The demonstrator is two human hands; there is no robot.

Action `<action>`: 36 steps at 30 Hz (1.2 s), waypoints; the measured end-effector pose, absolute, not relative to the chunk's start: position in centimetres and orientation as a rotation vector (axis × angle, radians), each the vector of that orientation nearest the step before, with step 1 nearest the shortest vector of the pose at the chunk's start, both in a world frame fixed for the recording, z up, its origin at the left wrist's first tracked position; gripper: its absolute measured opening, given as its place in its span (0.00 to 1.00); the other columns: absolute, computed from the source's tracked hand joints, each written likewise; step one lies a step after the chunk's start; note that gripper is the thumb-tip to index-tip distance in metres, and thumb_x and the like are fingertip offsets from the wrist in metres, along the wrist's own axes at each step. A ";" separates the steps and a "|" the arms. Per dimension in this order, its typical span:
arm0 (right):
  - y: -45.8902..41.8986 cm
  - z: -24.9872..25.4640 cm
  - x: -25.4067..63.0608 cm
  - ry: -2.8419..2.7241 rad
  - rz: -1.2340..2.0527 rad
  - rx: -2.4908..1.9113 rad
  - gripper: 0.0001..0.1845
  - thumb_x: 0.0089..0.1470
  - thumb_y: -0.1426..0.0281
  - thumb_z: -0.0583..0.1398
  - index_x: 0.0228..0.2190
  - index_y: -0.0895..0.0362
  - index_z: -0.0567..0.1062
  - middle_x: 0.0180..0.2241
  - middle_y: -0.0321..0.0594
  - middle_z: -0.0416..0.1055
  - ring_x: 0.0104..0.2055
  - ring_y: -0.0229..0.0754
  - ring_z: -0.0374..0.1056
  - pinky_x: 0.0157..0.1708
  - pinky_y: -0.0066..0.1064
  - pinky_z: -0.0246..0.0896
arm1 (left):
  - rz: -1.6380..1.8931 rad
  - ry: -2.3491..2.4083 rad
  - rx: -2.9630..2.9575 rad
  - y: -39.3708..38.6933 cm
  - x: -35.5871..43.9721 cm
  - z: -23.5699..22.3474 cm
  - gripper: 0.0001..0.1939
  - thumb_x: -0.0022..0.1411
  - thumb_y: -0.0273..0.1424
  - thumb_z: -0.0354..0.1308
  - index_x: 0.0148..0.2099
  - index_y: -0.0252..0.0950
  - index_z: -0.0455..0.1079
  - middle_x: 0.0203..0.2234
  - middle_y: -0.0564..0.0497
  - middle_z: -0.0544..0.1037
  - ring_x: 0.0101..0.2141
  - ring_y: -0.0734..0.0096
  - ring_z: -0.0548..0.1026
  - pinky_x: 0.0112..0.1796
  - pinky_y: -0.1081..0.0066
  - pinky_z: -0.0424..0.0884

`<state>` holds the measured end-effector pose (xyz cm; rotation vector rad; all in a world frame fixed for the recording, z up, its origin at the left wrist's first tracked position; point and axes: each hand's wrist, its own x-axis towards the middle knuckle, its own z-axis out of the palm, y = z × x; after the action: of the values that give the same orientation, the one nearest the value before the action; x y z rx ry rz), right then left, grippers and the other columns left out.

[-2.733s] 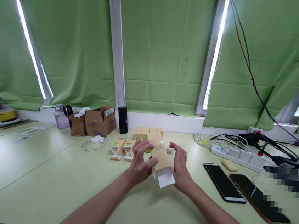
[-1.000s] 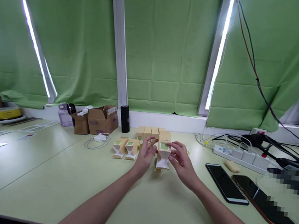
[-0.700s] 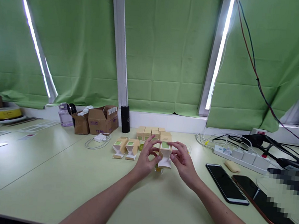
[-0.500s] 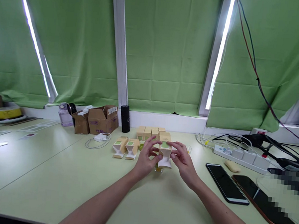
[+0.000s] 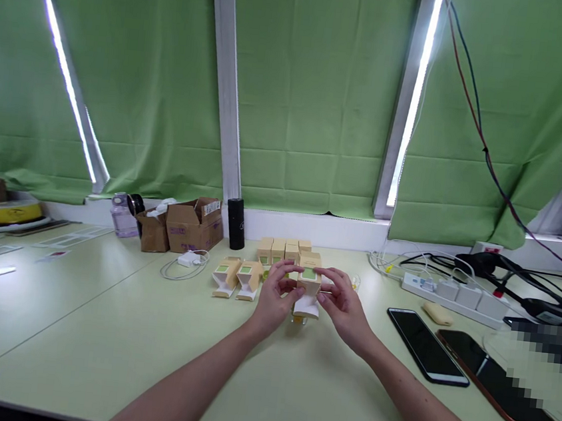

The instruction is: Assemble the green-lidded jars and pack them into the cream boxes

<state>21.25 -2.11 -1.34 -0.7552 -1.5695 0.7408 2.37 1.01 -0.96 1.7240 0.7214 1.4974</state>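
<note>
Between my two hands is a small tan carton with a green label on top and a white flap hanging open at the front. My left hand pinches its left side, and my right hand grips the right side. Just below the flap a small clear item with some yellow shows; most of it is hidden. Two similar cartons, a left one and a right one, stand on the table with their flaps out. Behind my hands, several closed tan cartons stand in a group.
A black cylinder and open cardboard boxes stand at the back left, near a white charger with its cable. On the right lie two phones, one black and one brown-edged, plus a power strip and headphones.
The carton in my hands has shifted very slightly down and left, its flap now a little lower. Both hands keep their hold on it.
</note>
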 end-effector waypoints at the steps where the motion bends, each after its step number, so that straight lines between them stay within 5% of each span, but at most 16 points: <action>1: -2.1 -1.3 21.2 -1.565 0.740 -0.755 0.20 0.62 0.59 0.62 0.55 0.42 0.74 0.56 0.42 0.58 0.44 0.41 0.74 0.49 0.43 0.75 | 1.496 0.725 1.728 1.0 2.4 -1.0 0.17 0.59 0.31 0.67 0.51 0.39 0.75 0.59 0.44 0.64 0.35 0.76 0.78 0.44 0.65 0.78; 20: -1.6 -1.9 21.0 -1.477 0.784 -0.811 0.16 0.60 0.63 0.62 0.50 0.45 0.73 0.57 0.41 0.63 0.42 0.40 0.75 0.43 0.37 0.74 | 1.481 0.763 1.785 0.3 2.9 -1.2 0.15 0.61 0.31 0.66 0.51 0.42 0.75 0.52 0.47 0.64 0.36 0.73 0.76 0.41 0.67 0.77; 30: -1.8 -1.2 21.2 -1.372 0.836 -0.814 0.20 0.58 0.60 0.64 0.51 0.47 0.72 0.55 0.42 0.69 0.41 0.42 0.76 0.41 0.37 0.75 | 1.275 0.550 1.809 0.1 2.1 -1.1 0.34 0.62 0.50 0.64 0.67 0.48 0.65 0.61 0.42 0.56 0.51 0.56 0.71 0.52 0.57 0.73; 36: -1.6 -1.3 21.4 -1.358 0.852 -0.824 0.20 0.57 0.60 0.64 0.50 0.47 0.73 0.54 0.42 0.71 0.39 0.42 0.76 0.42 0.40 0.75 | 1.210 0.563 1.884 0.1 2.2 -1.3 0.48 0.53 0.48 0.73 0.71 0.52 0.58 0.66 0.42 0.51 0.54 0.51 0.68 0.55 0.52 0.69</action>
<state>21.35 -1.60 -1.27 -0.8243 -1.3585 0.8521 2.18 0.05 -1.34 1.8842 0.5627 1.2098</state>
